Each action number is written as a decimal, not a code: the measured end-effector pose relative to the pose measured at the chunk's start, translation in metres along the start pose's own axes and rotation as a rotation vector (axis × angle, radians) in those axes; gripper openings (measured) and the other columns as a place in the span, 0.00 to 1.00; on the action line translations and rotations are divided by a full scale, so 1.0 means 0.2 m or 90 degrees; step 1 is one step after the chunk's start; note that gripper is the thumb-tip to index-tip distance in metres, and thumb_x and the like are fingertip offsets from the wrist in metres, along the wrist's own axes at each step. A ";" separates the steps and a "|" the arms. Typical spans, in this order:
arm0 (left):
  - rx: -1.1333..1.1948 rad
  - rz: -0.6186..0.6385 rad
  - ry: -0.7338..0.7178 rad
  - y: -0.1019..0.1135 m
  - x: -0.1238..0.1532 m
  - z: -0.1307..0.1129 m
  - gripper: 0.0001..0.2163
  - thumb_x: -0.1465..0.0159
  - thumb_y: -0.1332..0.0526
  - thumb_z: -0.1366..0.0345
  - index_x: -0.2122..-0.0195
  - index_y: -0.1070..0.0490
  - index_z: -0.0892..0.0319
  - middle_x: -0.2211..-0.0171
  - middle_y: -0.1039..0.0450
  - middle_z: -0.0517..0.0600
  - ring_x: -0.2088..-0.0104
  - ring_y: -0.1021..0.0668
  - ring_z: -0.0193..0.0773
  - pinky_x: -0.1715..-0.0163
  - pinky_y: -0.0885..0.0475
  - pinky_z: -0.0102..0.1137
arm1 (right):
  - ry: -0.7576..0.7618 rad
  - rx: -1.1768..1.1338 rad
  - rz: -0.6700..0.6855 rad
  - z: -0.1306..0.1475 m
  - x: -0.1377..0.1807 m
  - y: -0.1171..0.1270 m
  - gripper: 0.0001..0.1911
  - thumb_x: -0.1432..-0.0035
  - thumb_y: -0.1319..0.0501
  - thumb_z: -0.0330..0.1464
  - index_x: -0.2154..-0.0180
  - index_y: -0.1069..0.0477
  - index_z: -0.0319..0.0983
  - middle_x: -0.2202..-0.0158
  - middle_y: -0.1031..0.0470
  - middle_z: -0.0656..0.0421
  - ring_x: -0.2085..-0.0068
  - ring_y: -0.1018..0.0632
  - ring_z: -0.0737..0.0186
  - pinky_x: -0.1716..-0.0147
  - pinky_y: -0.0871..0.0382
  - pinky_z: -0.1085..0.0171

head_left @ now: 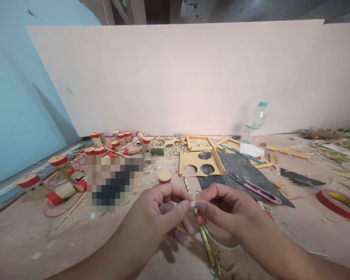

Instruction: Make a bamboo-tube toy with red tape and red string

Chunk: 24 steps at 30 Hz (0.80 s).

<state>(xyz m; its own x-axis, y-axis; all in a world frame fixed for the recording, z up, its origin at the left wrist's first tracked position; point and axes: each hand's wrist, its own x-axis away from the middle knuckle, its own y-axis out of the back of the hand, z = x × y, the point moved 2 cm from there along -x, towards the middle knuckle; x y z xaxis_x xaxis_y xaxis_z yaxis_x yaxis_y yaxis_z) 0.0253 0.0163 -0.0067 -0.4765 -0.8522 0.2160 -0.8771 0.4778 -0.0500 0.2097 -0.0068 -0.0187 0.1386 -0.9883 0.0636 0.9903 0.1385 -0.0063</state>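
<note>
My left hand (169, 212) and my right hand (226, 206) meet low in the middle of the head view. Thumbs and fingertips of both are closed in a pinch on a small whitish piece (193, 203), mostly covered by the fingers; its kind does not show. Behind and below the fingertips runs a thin patterned yellow-green stick (205, 243); I cannot tell whether the fingers touch it. Just beyond my left hand stands a short cylinder with a red band (165, 177). A yellowish board with round holes (200, 160) lies farther back.
Several red-banded cylinders (98, 151) with red strings crowd the left. To the right lie a black sheet (236, 167), a pink cutter knife (262, 192) and a red tape roll (338, 204). A plastic bottle (254, 122) stands by the white panel (175, 77). Shavings litter the table.
</note>
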 end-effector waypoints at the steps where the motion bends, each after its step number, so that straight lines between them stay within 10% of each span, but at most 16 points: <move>1: 0.000 0.000 -0.001 0.00 0.00 0.00 0.17 0.38 0.27 0.51 0.59 0.24 0.60 0.76 0.19 0.46 0.81 0.20 0.31 0.79 0.23 0.23 | -0.004 0.002 -0.003 0.00 0.00 0.00 0.19 0.48 0.22 0.47 0.71 0.22 0.40 0.73 0.17 0.60 0.69 0.21 0.62 0.66 0.27 0.65; 24: -0.150 -0.016 -0.003 0.01 0.01 0.05 0.16 0.34 0.34 0.49 0.61 0.24 0.58 0.79 0.24 0.44 0.83 0.23 0.32 0.83 0.28 0.22 | -0.004 0.030 -0.002 0.01 0.00 0.00 0.16 0.47 0.23 0.44 0.71 0.23 0.40 0.73 0.17 0.59 0.70 0.21 0.62 0.68 0.27 0.66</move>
<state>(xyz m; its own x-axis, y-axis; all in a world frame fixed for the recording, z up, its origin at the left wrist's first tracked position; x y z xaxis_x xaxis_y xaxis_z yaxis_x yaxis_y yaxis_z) 0.0229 0.0134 -0.0158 -0.4550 -0.8655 0.2094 -0.8508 0.4920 0.1847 0.2100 -0.0074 -0.0159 0.1348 -0.9884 0.0697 0.9896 0.1378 0.0413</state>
